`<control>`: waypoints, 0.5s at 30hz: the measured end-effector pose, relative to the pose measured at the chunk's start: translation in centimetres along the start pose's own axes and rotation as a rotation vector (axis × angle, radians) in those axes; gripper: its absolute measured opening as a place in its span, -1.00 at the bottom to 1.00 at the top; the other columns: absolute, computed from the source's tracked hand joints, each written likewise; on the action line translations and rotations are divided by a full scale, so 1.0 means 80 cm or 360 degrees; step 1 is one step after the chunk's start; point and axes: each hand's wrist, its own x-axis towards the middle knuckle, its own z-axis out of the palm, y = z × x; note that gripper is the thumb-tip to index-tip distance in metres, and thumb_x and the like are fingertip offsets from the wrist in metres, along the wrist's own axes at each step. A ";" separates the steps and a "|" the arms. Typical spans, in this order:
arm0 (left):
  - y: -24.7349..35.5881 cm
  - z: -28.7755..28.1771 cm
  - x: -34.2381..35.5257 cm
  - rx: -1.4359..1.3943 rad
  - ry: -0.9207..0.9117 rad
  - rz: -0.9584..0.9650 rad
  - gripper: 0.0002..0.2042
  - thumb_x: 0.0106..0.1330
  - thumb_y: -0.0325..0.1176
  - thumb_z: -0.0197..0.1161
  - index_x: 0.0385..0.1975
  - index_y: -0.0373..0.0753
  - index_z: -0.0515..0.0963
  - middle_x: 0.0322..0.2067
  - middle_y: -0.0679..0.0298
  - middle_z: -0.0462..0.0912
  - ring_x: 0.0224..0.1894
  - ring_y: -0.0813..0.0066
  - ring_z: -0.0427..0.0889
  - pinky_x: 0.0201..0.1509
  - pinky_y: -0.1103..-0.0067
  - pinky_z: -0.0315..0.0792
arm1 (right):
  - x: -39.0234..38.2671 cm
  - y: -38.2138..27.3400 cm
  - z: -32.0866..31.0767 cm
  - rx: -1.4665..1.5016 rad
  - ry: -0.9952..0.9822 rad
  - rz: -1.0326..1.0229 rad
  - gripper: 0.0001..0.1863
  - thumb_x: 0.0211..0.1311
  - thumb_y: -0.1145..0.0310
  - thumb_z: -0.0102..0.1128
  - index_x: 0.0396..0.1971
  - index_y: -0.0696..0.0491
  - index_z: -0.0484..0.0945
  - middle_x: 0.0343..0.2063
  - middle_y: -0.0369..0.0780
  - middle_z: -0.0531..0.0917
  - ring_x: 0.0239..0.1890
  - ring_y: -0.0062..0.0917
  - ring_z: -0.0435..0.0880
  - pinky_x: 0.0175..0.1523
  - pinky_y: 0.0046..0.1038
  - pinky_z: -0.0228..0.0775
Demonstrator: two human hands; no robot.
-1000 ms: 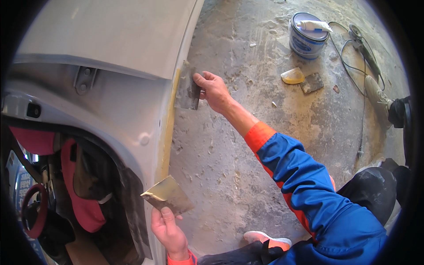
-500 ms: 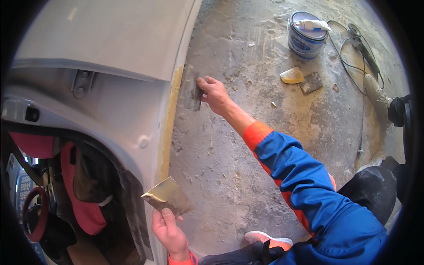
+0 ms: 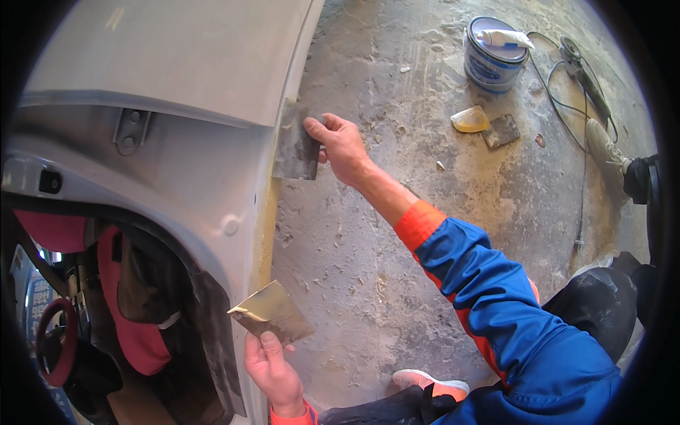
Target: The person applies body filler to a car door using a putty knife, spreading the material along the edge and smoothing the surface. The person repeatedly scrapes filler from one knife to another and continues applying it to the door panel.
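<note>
My right hand (image 3: 340, 145) pinches a thin grey putty spreader (image 3: 296, 152) by its right side. The spreader's left part lies over the edge of the pale vehicle body (image 3: 170, 163). Down that edge runs a band of yellowish putty (image 3: 263, 248), partly covered by the spreader at its upper end. Lower down, my left hand (image 3: 275, 372) grips a second flat putty spreader (image 3: 273, 312) by its bottom edge, thumb in front. Yellowish putty is smeared along its left corner, close to the body edge.
On the rough concrete floor stands a bucket (image 3: 489, 74) with a white tube (image 3: 504, 38) on its lid. Near it lie a yellow-smeared piece (image 3: 470, 120), a dark square plate (image 3: 502, 132) and a corded grinder (image 3: 589, 85). A person's shoe (image 3: 607, 156) rests at right.
My right hand has moved slightly left, bringing its spreader from beside the body edge onto it, over the putty band. My left hand and its spreader have barely moved.
</note>
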 end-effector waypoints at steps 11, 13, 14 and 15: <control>-0.002 -0.001 0.000 0.0000 -0.0006 0.0005 -0.69 0.60 -0.27 0.06 0.22 -0.23 0.47 -0.09 0.42 0.65 -0.19 0.71 0.55 -0.30 0.69 0.35 | 0.015 0.019 -0.007 -0.0055 -0.0024 0.0050 -0.74 0.39 0.15 0.35 -0.43 -0.05 0.57 -0.52 -0.45 0.61 -0.53 -0.78 0.49 -0.47 -0.61 0.27; -0.001 0.000 0.000 -0.0010 -0.0011 0.0003 -0.68 0.60 -0.27 0.06 0.23 -0.24 0.46 -0.08 0.43 0.65 -0.19 0.71 0.55 -0.30 0.69 0.35 | 0.018 0.025 -0.012 -0.0055 0.0002 0.0084 -0.75 0.40 0.16 0.35 -0.42 -0.05 0.57 -0.50 -0.45 0.61 -0.51 -0.77 0.51 -0.44 -0.59 0.29; 0.000 0.001 0.000 -0.0007 -0.0014 0.0002 -0.68 0.60 -0.26 0.06 0.24 -0.24 0.46 -0.08 0.43 0.65 -0.19 0.71 0.55 -0.30 0.69 0.35 | 0.020 0.029 -0.014 -0.0054 0.0014 0.0101 -0.76 0.40 0.16 0.34 -0.42 -0.05 0.57 -0.49 -0.45 0.61 -0.51 -0.77 0.51 -0.43 -0.58 0.30; 0.001 0.002 0.000 -0.0008 -0.0015 0.0003 -0.67 0.60 -0.26 0.06 0.24 -0.24 0.46 -0.08 0.43 0.65 -0.19 0.72 0.55 -0.30 0.69 0.34 | 0.021 0.033 -0.017 -0.0038 0.0017 0.0121 -0.76 0.40 0.16 0.34 -0.41 -0.06 0.57 -0.48 -0.45 0.62 -0.50 -0.76 0.52 -0.42 -0.57 0.31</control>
